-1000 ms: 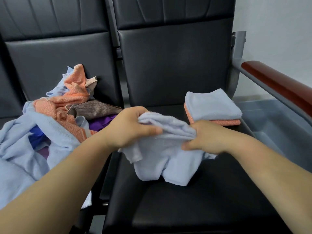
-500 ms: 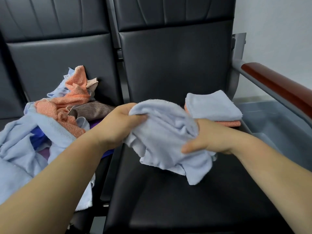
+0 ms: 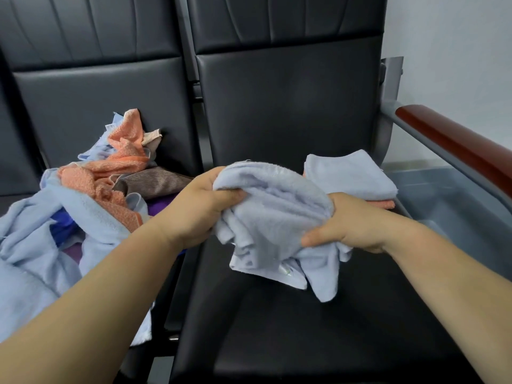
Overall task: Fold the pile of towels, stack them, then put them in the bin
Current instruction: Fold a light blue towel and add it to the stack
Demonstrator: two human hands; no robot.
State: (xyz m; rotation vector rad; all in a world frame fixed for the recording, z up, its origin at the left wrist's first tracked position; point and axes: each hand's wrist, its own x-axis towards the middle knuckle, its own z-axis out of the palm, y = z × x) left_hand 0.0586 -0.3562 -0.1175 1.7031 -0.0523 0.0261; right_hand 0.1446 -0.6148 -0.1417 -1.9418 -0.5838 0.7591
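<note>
A crumpled light blue towel (image 3: 274, 220) hangs above the right black seat (image 3: 304, 328), bunched between both hands. My left hand (image 3: 199, 209) grips its upper left edge. My right hand (image 3: 352, 225) grips its right side, thumb pointing left under the cloth. Behind it, at the back right of the seat, lies a folded stack: a light blue towel (image 3: 349, 176) on top of an orange towel (image 3: 385, 204). An unfolded pile (image 3: 91, 195) of light blue, orange, brown and purple towels covers the left seat. A grey bin (image 3: 454, 206) sits low at the right.
A grey metal armrest with a red-brown wooden top (image 3: 454, 145) runs between the right seat and the bin. Black seat backs (image 3: 285, 101) rise behind both seats. A pale wall fills the upper right.
The towel went from a low bundle to a raised, bunched arch between my hands. My left hand shifted its hold along the upper edge; my right hand kept its grip on the right side.
</note>
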